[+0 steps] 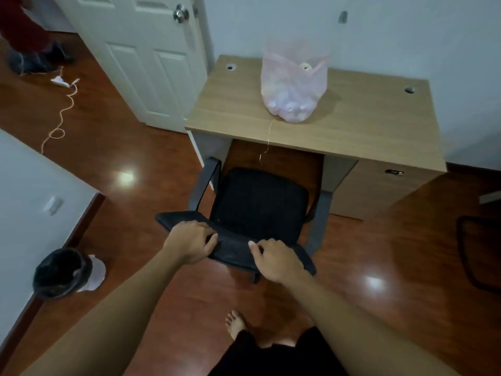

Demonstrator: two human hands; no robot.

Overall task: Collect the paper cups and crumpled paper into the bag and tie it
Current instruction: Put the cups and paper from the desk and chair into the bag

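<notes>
A translucent pink bag (294,82) stands upright on the wooden desk (366,123), its top loose and open, with pale rounded shapes showing through its lower part. A thin string (268,139) trails from the bag over the desk's front edge. My left hand (191,241) and my right hand (273,257) both grip the top of the backrest of a black office chair (257,207), which stands in front of the desk. Both hands are far from the bag.
A white door (141,58) stands left of the desk. A black-lined bin (59,272) sits on the floor at lower left beside a wall. A cord (65,109) lies on the wooden floor. Another person's legs (27,36) are at the top left.
</notes>
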